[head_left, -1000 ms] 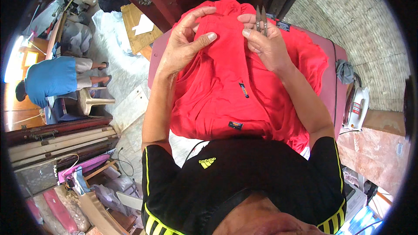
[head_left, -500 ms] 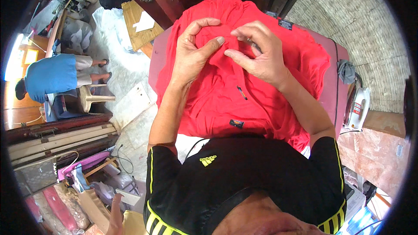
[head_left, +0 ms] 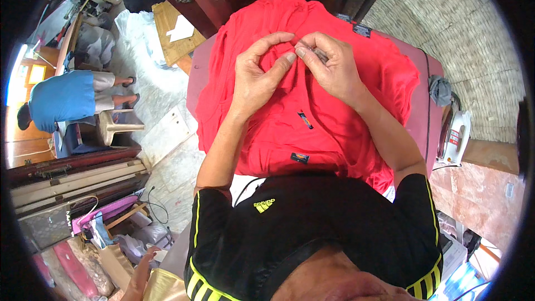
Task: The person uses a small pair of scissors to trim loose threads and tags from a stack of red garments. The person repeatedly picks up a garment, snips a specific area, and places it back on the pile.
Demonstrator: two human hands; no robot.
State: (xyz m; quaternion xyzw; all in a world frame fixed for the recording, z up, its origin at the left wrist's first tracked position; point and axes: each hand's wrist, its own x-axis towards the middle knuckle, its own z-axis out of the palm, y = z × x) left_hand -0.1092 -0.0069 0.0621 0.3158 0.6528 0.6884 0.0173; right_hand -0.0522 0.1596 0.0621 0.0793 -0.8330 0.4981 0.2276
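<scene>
The red cloth (head_left: 368, 89) lies in a big soft heap in the middle of the frame, and both your hands are over its upper part. Your left hand (head_left: 264, 72) is curled, with a narrow gap between thumb and pointing finger; I cannot tell if it pinches the cloth. Your right hand (head_left: 334, 69) has its thumb and pointing finger close together, and a small grey tool (head_left: 321, 54), mostly hidden, is tucked in it. The heap sits on a pink padded table (head_left: 426, 72). Right of that are a grey rag (head_left: 440, 90) and a white iron (head_left: 458, 136). A woven mat (head_left: 446, 17) fills the upper right, and dark wood (head_left: 251, 0) stands at the top. At the upper left, white paper (head_left: 181, 29) lies on a wooden board (head_left: 164, 19), above a pale stone floor (head_left: 173, 111). A person in blue (head_left: 64, 97) bends over at the left, beside a cream stool (head_left: 108, 128). Dark tags (head_left: 361, 31) with tiny pale print show on the red cloth, and a yellow mark (head_left: 264, 205) sits on your black shirt (head_left: 334, 217).
</scene>
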